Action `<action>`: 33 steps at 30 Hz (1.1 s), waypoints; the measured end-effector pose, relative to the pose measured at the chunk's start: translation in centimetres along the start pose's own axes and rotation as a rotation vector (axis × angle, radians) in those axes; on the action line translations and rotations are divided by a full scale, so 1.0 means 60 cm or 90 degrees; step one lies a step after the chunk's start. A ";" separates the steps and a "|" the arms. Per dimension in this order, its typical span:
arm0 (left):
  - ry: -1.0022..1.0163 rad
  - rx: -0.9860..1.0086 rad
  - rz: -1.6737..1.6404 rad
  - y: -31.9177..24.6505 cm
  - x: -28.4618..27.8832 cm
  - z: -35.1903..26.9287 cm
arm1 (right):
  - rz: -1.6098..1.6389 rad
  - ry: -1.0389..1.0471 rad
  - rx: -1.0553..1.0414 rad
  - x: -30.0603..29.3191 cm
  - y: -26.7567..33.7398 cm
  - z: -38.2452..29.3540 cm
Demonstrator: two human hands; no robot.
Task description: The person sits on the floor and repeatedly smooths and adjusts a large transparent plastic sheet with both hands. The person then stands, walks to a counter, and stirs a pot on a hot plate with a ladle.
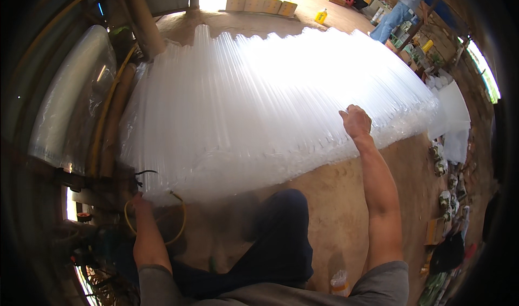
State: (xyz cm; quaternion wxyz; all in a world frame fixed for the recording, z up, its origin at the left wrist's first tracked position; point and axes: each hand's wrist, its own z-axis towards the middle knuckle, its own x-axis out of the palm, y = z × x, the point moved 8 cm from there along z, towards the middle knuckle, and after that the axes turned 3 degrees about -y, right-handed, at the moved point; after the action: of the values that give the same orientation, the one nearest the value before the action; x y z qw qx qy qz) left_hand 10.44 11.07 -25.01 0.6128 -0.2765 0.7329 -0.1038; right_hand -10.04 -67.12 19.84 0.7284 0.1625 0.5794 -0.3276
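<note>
Before me lies a wide pile of long, clear plastic tubes point(227, 115), side by side, their near ends in a slanting row. My right hand point(357, 121) is over those near ends, right of the middle, with fingers curled; whether a tube is between them is hidden. At the pile's near left corner is my left hand point(142, 201), blurred and partly lost in shadow beside a dark fitting point(136, 182). What its fingers do cannot be made out. A thin yellow hose point(184, 221) loops close to that wrist.
A plastic-wrapped roll point(67, 103) leans at the left, near a wooden post point(140, 18). Cardboard boxes point(259, 6) and a yellow bottle point(321, 16) stand beyond the pile. A person point(399, 10) is at the far right. Bags and bundles point(446, 200) line the right side.
</note>
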 end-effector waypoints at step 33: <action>0.070 -0.081 -0.010 0.010 0.012 0.007 | 0.445 -0.184 0.165 -0.024 -0.248 0.039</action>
State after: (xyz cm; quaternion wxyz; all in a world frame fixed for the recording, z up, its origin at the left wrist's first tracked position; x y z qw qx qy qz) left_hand 10.57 11.25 -26.02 0.5518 -0.3142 0.7687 -0.0766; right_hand -18.39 -79.05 23.98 0.8433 0.3931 0.3346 -0.1496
